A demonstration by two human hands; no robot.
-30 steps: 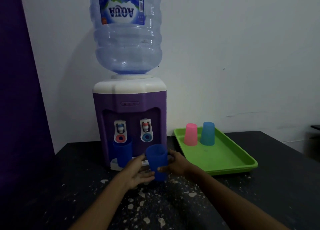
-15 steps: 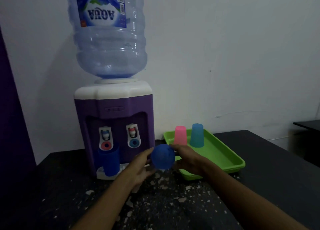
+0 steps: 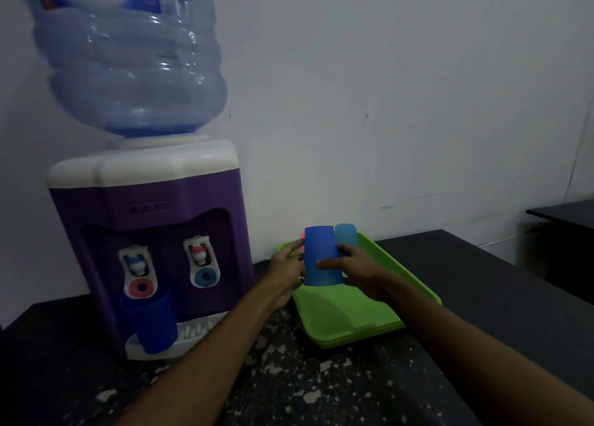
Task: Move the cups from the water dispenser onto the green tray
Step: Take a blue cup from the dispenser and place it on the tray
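Observation:
A dark blue cup (image 3: 321,257) is upside down over the near left part of the green tray (image 3: 356,322). My right hand (image 3: 356,266) grips its right side and my left hand (image 3: 287,261) touches its left side with the fingers. Behind it on the tray stand a light blue cup (image 3: 347,234) and a pink cup (image 3: 302,240), the pink one mostly hidden. Another dark blue cup (image 3: 151,321) stands upright on the drip tray of the purple water dispenser (image 3: 148,232), under the left tap.
A big water bottle (image 3: 128,56) sits on top of the dispenser. The dark speckled counter (image 3: 289,377) runs to a white wall behind. A second dark surface (image 3: 565,215) lies at the far right edge.
Both hands carried the dark blue cup from in front of the dispenser rightward over the tray and turned it upside down. The camera view shifted right and closer.

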